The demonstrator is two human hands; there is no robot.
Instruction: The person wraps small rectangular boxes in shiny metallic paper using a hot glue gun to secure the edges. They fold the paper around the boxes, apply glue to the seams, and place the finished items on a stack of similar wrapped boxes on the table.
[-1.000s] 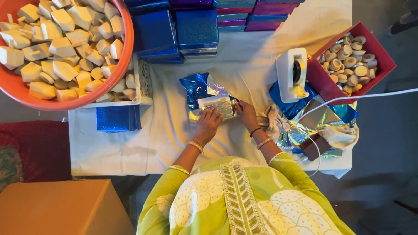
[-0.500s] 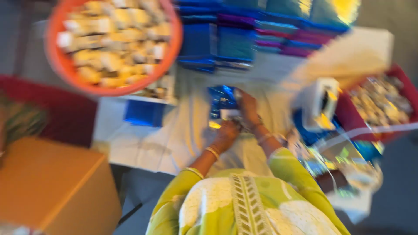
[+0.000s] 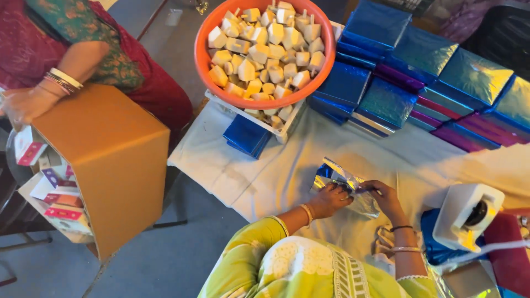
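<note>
Both my hands rest on a small packet in shiny blue and silver foil point(image 3: 346, 181) that lies on the white cloth of the table point(image 3: 259, 176). My left hand point(image 3: 330, 200), with a bangle at the wrist, presses on the packet's near left side. My right hand point(image 3: 386, 200) holds its right end, pinching the foil. The foil stands up loose at the packet's far corner.
An orange basin point(image 3: 205, 66) of cream-coloured pieces sits on a white crate at the back. Stacks of blue and purple foil-wrapped boxes point(image 3: 386, 96) line the far right. A white tape dispenser point(image 3: 464, 212) stands right of my hands. A cardboard box point(image 3: 110, 160) and another person's hand point(image 3: 22, 105) are at left.
The view has swung left and blurred on the way, bringing the cardboard box and the other person into sight. My hands have stayed on the foil packet.
</note>
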